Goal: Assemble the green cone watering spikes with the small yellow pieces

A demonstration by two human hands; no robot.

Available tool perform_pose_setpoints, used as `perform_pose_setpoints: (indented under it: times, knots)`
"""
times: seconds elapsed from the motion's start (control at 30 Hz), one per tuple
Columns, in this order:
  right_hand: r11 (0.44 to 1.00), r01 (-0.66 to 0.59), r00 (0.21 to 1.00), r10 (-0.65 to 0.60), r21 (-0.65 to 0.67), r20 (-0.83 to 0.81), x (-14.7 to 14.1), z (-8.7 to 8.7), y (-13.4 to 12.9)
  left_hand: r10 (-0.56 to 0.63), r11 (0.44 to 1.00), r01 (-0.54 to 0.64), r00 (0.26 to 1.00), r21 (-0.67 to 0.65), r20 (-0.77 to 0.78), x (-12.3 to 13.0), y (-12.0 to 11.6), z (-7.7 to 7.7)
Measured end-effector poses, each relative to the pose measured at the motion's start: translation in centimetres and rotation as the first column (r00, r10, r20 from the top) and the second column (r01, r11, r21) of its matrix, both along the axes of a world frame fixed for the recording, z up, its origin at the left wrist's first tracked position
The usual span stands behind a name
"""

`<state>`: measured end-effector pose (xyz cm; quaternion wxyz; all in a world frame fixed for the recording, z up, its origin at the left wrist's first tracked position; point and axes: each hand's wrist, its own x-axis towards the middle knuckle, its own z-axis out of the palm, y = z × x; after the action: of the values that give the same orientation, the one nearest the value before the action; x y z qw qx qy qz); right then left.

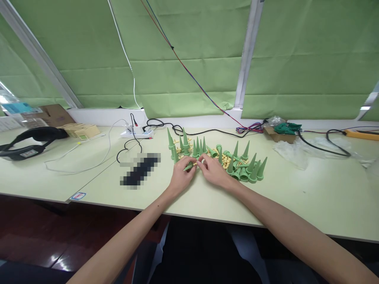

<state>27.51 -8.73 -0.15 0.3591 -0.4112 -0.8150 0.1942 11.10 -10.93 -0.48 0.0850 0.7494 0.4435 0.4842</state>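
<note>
My left hand (182, 175) is closed round a green cone (188, 166), whose tip points to the left. Close against it, my right hand (213, 170) pinches a small yellow piece (195, 163) at the cone's wide end. Behind my hands, several green cones (186, 139) stand upright among small yellow pieces. To the right of my right hand, more green cones (254, 173) stand or lie in a pile with yellow pieces (226, 161) between them. My fingers partly hide the held cone and yellow piece.
A blurred dark object (140, 170) lies left of my hands on the table (207, 205). Behind it is a white power strip (136, 133) with cables. A black headset (32, 144) rests far left. At the right are a cardboard box (280, 135) and clear plastic bags (291, 153).
</note>
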Motion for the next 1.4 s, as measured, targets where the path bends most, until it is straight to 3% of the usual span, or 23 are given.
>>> perform_pose_setpoints:
  times: [0.23,0.5,0.83,1.13,1.4]
  knots:
    - [0.998,0.006,1.000,-0.008,0.059,0.023,-0.04,-0.24,0.47,0.008,1.000,-0.008,1.000,0.006,-0.014,0.11,-0.09,0.09]
    - [1.000,-0.001,1.000,0.000,-0.025,-0.018,0.05,0.02,-0.06,0.005,1.000,-0.005,1.000,0.007,0.002,0.11,-0.13,0.13]
    - [0.999,0.017,1.000,-0.018,0.035,0.017,-0.05,-0.25,0.41,-0.009,1.000,0.009,1.000,0.009,-0.017,0.11,-0.20,0.09]
    - [1.000,-0.005,1.000,0.005,-0.010,0.009,0.07,-0.21,0.17,0.005,1.000,-0.005,1.000,0.004,-0.011,0.13,-0.15,0.07]
    - [0.998,0.020,0.997,-0.025,0.059,0.076,-0.04,-0.55,0.62,0.010,0.999,-0.009,1.000,-0.036,0.005,0.28,-0.30,0.13]
